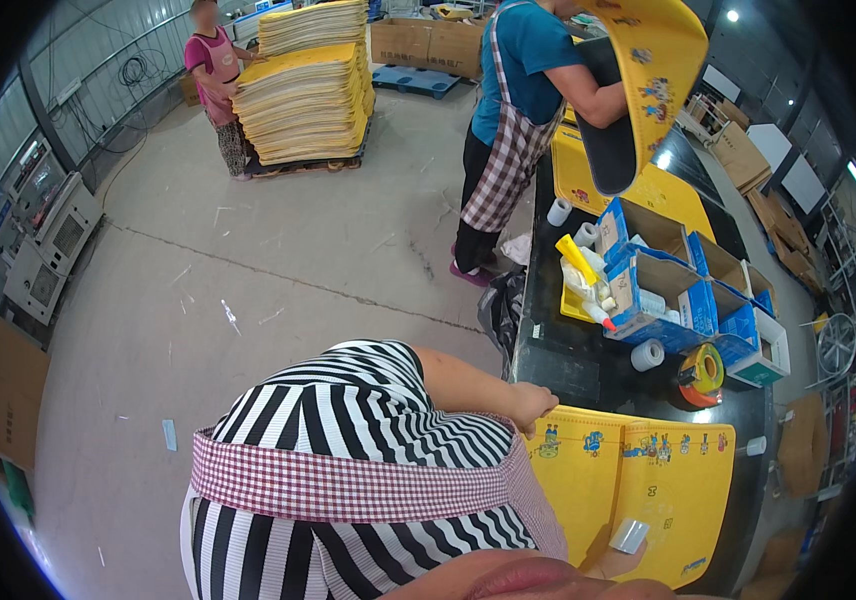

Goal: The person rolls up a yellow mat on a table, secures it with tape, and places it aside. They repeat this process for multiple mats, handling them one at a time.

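A yellow sheet [688, 490] printed with small cartoon figures lies on the black table in front of me, with a raised edge or fold running across its middle. My left hand [532, 406] is closed at its upper left corner, fingers curled over the edge. Low in the picture, my right hand [612, 564] is partly hidden and holds a small whitish roll [630, 537] over the sheet. Its fingers show only in part.
Blue boxes [648, 290] with white rolls, a yellow tray [576, 302], and stacked tape rolls [700, 375] stand on the black table [568, 360]. A co-worker [518, 110] beside the table lifts a yellow sheet. Another person [213, 70] stands by a tall sheet stack [303, 105].
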Action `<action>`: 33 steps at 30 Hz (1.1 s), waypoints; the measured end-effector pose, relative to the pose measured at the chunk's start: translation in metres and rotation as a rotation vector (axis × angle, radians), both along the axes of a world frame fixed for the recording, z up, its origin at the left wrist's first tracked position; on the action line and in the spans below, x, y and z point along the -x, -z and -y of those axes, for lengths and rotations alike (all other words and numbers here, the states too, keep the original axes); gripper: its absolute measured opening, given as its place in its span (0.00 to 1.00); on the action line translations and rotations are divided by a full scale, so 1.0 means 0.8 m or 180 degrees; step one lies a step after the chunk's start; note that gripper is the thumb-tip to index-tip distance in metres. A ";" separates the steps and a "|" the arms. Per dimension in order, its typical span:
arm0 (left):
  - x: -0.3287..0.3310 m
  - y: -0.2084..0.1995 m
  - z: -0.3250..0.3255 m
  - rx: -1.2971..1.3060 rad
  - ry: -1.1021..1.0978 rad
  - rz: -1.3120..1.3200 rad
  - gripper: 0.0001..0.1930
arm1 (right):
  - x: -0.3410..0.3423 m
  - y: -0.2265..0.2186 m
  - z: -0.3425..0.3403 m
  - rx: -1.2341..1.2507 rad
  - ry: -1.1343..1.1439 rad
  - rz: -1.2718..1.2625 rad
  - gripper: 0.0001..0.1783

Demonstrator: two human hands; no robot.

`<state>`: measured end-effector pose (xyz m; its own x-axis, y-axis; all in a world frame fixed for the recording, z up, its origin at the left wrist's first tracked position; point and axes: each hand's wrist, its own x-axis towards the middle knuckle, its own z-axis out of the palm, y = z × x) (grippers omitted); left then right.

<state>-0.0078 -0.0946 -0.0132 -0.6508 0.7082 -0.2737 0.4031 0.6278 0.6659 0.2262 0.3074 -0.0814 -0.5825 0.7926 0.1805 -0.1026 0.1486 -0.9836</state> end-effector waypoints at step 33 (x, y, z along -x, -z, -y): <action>0.005 0.005 -0.003 0.0081 0.0052 0.0018 0.28 | -0.004 -0.011 0.004 -0.1681 0.0273 0.0948 0.10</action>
